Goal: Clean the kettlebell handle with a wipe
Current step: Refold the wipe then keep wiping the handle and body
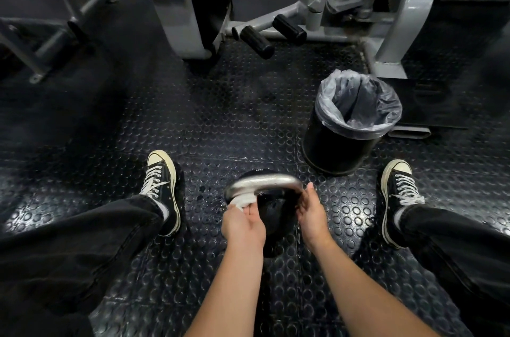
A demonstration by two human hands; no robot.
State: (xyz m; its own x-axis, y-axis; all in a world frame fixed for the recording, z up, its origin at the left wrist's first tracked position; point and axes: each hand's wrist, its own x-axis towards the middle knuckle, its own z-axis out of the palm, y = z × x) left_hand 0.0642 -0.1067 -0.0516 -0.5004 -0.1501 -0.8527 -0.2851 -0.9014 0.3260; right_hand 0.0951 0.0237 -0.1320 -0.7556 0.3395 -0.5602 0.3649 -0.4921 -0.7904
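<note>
Bare forearms enter from the near edge and converge on the kettlebell [271,215], the landmark for all positions given below, which stands on the studded black rubber floor [220,121] between the person's spread legs. Left hand [242,222]: its fingers are curled around a bunched white wipe [244,200], pressing it up against the underside of the handle [262,183] at that handle's left end, a placement that apparently lets the cloth wrap the bar where palms would normally bear. Right hand [310,211]: loosely cupped at the handle's right end, the thumb raised beside the bar and the fingers bent toward the bell; whether they actually clasp the metal cannot be told, though the pose suggests steadying the weight against the rubbing force. Handle: a smooth, bright, rounded metal loop, slightly blurred, contrasting with the matte black spherical body beneath it. Small wet-looking spots mark the floor just left of the kettlebell. Beyond and to the right of the kettlebell stands a black cylindrical bin [347,129] lined with a crinkled translucent bag, plausibly kept near for discarding the wipe. Black canvas sneakers with white laces flank the kettlebell on either side, and grey painted machine frames with black foam rollers lie farther beyond it.
</note>
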